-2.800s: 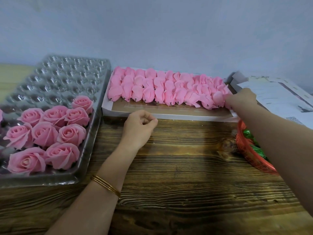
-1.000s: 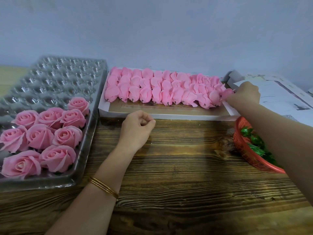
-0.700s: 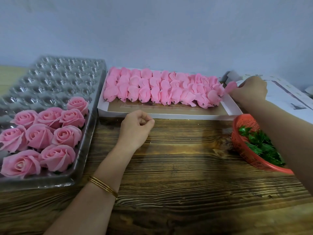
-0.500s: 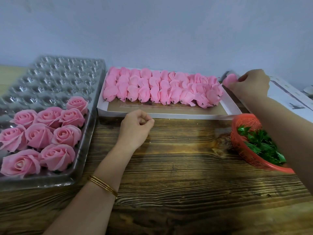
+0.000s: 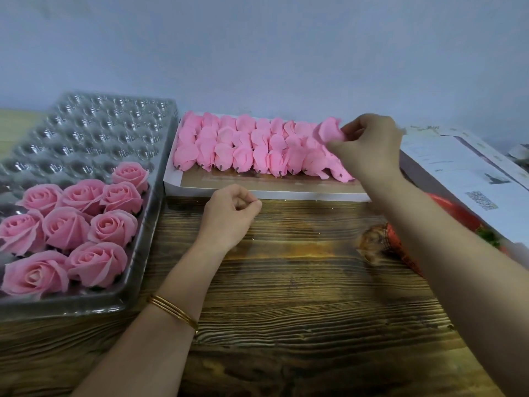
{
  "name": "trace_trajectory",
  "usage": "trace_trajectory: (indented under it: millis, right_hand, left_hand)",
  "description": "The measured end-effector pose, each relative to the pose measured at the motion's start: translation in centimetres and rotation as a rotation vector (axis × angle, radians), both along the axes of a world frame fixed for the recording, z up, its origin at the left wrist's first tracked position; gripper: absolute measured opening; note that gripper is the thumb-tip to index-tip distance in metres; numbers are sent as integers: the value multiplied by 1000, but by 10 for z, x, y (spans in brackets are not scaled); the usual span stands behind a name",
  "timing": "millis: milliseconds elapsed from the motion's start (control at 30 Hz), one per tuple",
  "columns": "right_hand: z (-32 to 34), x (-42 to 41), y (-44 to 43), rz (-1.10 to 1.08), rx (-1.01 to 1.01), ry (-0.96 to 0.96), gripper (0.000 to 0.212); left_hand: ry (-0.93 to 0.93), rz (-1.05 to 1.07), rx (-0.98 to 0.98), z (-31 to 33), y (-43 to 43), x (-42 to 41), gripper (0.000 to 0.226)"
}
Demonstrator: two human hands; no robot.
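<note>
1. The left hand (image 5: 229, 216) rests on the wooden table (image 5: 300, 282), fingers curled in, with nothing visible in them.
2. Beyond it, the right hand (image 5: 369, 147) pinches a pink petal (image 5: 330, 130), lifted just above the right end of the white box (image 5: 257, 194) of petals.

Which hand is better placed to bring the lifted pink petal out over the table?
Right. The right hand pinches the petal above the box; the left hand rests curled on the table, outside the box.
</note>
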State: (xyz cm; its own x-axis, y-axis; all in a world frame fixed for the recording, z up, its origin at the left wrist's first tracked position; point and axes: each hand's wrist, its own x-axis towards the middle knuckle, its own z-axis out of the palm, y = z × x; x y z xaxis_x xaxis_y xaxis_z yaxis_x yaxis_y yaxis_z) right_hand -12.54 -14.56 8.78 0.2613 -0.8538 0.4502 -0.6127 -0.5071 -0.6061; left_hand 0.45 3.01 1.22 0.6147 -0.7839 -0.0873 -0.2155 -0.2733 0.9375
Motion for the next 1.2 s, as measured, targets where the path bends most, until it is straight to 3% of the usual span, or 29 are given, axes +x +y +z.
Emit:
trace_trajectory:
  millis: [133, 233, 300, 367, 467, 567, 833, 967, 1033, 1133, 1200]
  right_hand:
    - [-16, 11, 29, 75, 63, -73, 23]
    - [-29, 16, 54, 124, 123, -125, 19]
    - [-37, 19, 70, 178, 213, -223, 14]
    - [-43, 22, 84, 240, 315, -354, 22]
    - [-52, 27, 100, 320, 490, -542, 27]
    - [-60, 28, 109, 379, 603, -694, 26]
    - [-77, 22, 112, 484, 763, -822, 17]
    - [-78, 19, 112, 495, 883, -881, 31]
    - [-75, 17, 112, 537, 969, -929, 33]
    - [-73, 16, 111, 600, 1058, -953, 13]
    - [-72, 16, 112, 610, 1112, -959, 12]
  left_hand:
    - [69, -4, -39, 0, 0, 0, 3]
    - [237, -25, -118, 3, 1, -1, 3]
    - [444, -72, -182, 6, 1, -1, 9]
    - [608, -143, -226, 6, 1, 1, 22]
    - [719, -279, -310, 6, 3, 0, 40]
    - [836, -301, -402, 5, 4, -3, 41]
    - [852, -265, -395, 5, 0, -11, 54]
    - [868, -261, -400, 3, -1, -13, 60]
    - [879, -262, -403, 1, -2, -13, 56]
    - [863, -265, -406, -1, -3, -11, 38]
    - [858, -253, -409, -2, -4, -10, 36]
